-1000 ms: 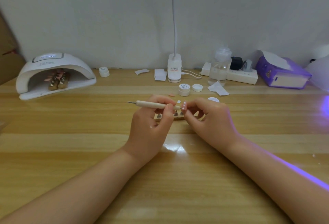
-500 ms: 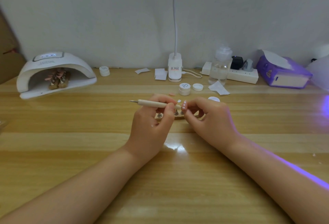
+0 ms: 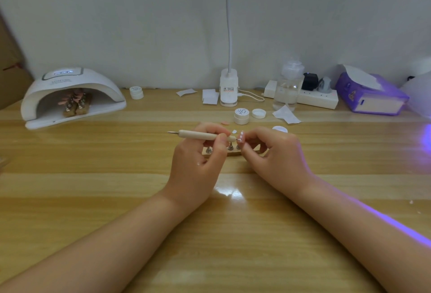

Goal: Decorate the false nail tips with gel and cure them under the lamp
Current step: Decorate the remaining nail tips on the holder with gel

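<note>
My left hand (image 3: 198, 164) grips a wooden dotting pen (image 3: 198, 134) that lies level, its metal tip touching a pink false nail tip (image 3: 242, 137). My right hand (image 3: 277, 155) pinches that nail tip just above a wooden stand (image 3: 233, 152) with metal pegs, partly hidden behind both hands. A white curing lamp (image 3: 70, 97) sits at the far left with another stand of pink nail tips (image 3: 74, 101) inside. An open white gel jar (image 3: 241, 115) and its lid (image 3: 258, 113) stand behind my hands.
Along the wall are a second jar (image 3: 136, 92), paper wipes (image 3: 210, 95), a desk lamp base (image 3: 229, 90), a clear bottle (image 3: 288, 87), a power strip (image 3: 319, 99) and a purple tissue box (image 3: 370, 97). Loose nail tips (image 3: 225, 123) lie near the jar. Purple light falls across my right forearm.
Both hands stay in place at the stand; the pen has tipped very slightly. Nothing was picked up or let go.
</note>
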The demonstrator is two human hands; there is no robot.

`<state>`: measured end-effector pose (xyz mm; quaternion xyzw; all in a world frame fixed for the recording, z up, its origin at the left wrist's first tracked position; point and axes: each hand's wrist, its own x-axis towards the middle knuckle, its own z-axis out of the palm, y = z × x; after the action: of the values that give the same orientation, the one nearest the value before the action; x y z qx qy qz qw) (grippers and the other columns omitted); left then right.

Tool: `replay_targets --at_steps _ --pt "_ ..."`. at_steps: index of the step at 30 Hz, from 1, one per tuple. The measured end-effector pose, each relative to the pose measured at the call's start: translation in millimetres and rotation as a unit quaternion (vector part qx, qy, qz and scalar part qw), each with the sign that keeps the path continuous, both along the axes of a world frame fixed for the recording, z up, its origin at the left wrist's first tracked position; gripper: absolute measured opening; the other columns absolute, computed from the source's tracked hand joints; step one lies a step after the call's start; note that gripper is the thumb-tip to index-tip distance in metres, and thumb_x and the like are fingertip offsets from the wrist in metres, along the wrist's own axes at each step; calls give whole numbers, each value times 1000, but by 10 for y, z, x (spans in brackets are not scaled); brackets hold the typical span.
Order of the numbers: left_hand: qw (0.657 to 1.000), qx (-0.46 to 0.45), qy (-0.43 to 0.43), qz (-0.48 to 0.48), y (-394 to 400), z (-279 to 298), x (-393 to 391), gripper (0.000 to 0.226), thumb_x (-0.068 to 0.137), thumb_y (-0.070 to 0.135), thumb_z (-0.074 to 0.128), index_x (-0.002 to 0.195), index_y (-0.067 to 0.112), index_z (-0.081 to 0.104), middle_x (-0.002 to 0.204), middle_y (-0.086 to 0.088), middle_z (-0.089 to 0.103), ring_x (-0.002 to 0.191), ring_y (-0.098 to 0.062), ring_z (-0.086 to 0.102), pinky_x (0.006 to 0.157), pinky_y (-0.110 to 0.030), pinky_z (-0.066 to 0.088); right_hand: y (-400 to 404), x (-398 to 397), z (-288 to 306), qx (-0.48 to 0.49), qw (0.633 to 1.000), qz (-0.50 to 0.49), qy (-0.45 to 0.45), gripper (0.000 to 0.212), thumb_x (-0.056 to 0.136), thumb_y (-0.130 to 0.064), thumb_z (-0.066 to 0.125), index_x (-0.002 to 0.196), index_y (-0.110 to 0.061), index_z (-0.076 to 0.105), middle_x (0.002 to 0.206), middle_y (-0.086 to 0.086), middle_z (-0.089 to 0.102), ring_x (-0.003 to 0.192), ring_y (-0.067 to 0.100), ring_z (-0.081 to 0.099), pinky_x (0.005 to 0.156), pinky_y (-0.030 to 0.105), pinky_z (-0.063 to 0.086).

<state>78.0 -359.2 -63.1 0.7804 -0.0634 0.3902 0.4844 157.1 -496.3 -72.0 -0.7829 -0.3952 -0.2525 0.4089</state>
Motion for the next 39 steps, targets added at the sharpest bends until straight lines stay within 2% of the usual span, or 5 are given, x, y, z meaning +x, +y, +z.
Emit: replay_targets --at_steps 6,10,19,24,39 --pt "1000 -11 -4 -9 11 8 -9 13 89 22 52 84 33 57 82 12 65 74 -8 62 63 -11 45 2 3 -4 1 1000 -1 -2 4 80 -4 70 82 -8 71 73 -16 61 68 -17 52 64 1 38" --pt "1000 -20 -22 -3 17 5 -8 9 87 32 48 88 34 57 79 7 66 75 -10 63 62 -18 49 7 16 -17 8 1000 0 1 2 81 -8 70 82 -9 71 71 -12 64 67 -15 53 64 3 39" --pt "1000 -8 -24 -7 16 3 -12 9 89 30 49 90 33 58 84 7 66 76 -11 64 66 -19 50 2 9 -17 6 1000 0 3 3 81 -7 69 82 -9 71 72 -13 64 67 -14 53 63 3 40" --pt "1000 -2 -16 3 5 3 0 16 90 18 53 88 33 57 84 10 65 76 -8 64 66 -16 49 5 -2 -6 1 1000 3 9 6 80 -3 69 83 -7 72 75 -17 61 68 -16 53 65 3 40" --pt "1000 0 -14 2 -6 9 -8 21 90 15 52 87 35 56 80 11 65 75 -5 63 65 -14 48 4 0 -8 3 1000 6 7 6 79 -3 70 83 -7 72 74 -15 62 67 -16 53 64 4 41"
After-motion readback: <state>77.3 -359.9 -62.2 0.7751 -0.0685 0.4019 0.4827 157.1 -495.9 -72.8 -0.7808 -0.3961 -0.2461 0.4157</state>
